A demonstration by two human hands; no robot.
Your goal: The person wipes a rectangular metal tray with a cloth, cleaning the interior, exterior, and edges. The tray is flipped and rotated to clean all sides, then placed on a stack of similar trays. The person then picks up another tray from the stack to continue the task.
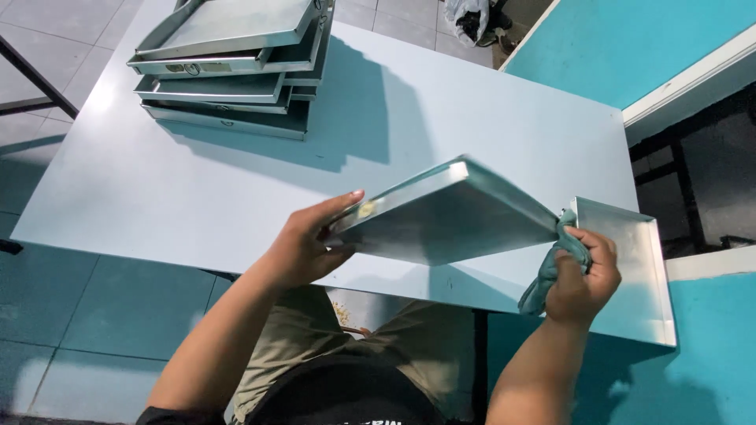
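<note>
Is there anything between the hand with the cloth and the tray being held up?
Only the cloth itself. The right hand presses the green cloth against the edge of the metal tray, which the left hand holds tilted above the table.

The metal tray (pixel 445 216) is looking smooth and dull-shiny, as are the stacked metal trays (pixel 236 67); the teal cloth (pixel 551 267) is looking soft and matt; the tabletop (pixel 354 142) is showing a smooth matt finish
</note>
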